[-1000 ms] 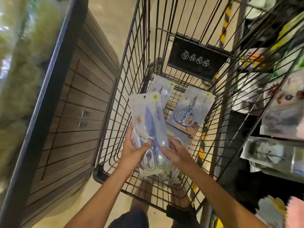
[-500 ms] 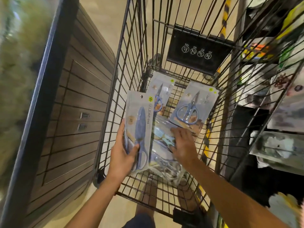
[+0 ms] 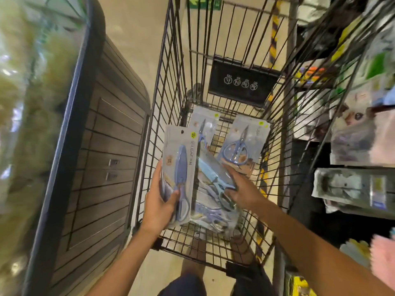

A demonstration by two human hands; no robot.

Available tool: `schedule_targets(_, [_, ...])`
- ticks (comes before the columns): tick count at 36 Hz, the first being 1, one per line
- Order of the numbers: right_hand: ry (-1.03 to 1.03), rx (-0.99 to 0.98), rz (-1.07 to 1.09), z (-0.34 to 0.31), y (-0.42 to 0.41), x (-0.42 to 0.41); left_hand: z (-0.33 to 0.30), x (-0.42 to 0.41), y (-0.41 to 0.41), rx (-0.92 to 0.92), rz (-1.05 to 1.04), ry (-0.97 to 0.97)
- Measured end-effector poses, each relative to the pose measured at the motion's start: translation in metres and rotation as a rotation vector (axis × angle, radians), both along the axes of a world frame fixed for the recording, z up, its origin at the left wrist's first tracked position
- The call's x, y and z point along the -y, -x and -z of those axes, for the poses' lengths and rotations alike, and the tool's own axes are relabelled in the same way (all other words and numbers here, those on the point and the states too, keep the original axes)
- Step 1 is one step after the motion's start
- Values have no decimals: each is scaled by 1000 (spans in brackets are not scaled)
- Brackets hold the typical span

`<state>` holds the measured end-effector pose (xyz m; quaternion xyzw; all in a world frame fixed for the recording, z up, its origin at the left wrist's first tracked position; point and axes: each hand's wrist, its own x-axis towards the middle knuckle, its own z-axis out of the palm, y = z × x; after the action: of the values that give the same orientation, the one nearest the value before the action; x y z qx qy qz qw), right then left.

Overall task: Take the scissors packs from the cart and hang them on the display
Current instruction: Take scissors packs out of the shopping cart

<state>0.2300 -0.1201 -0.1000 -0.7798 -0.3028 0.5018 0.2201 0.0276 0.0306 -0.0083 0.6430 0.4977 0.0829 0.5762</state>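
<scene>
My left hand [image 3: 159, 201] grips a pack of blue-handled scissors [image 3: 178, 167] by its lower edge, held upright over the left side of the wire cart [image 3: 168, 86]. My right hand [image 3: 242, 189] reaches into the cart, fingers closed on the edge of another scissors pack [image 3: 211, 178] that lies on top of a small pile. Two more scissors packs lean at the cart's far end, one in the middle [image 3: 204, 127] and one on the right [image 3: 243, 144]. The display [image 3: 350, 189] with hanging packs is at the right.
A dark wood-panelled counter [image 3: 102, 167] stands close against the cart's left side. A black sign plate [image 3: 243, 82] hangs on the cart's far wall. Packaged goods crowd the shelves on the right, with fluffy items [image 3: 382, 253] low down. My legs show below the cart.
My left hand took the blue scissors pack alone and shifted it left. My right hand let go of it and dropped onto another pack in the cart's pile.
</scene>
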Motion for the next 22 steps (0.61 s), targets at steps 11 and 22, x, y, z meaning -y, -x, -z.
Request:
schedule_targets(11, [-148, -93, 571, -166, -5, 35, -110, -37, -17, 69, 190, -125])
schedule_targets(22, [-592, 36, 831, -289, 41, 94, -221, -32, -29, 312, 375, -266])
